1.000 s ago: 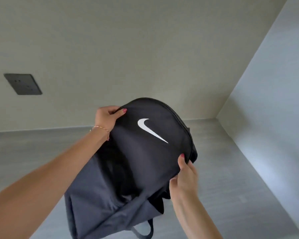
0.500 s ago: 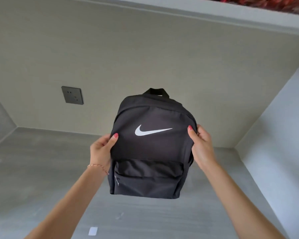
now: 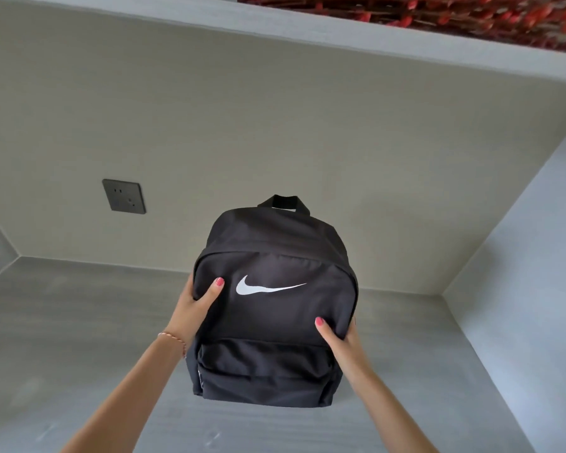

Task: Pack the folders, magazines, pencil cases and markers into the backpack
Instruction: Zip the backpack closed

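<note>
A black backpack (image 3: 275, 308) with a white swoosh on its front stands upright on the grey surface (image 3: 79, 338), top handle up, zips closed as far as I can see. My left hand (image 3: 193, 308) grips its left side with the thumb pressed on the front panel. My right hand (image 3: 339, 338) grips its right side lower down, thumb on the front above the pocket. No folders, magazines, pencil cases or markers are in view.
A beige back wall carries a dark socket plate (image 3: 124, 196). A grey side panel (image 3: 520, 305) closes the right side. A grey shelf edge (image 3: 307, 34) runs overhead, with red-berried branches (image 3: 438, 14) on top of it.
The backpack went from lying slumped to standing upright, front toward me. My right hand has slid down its right side, and the view has tilted up and moved closer.
</note>
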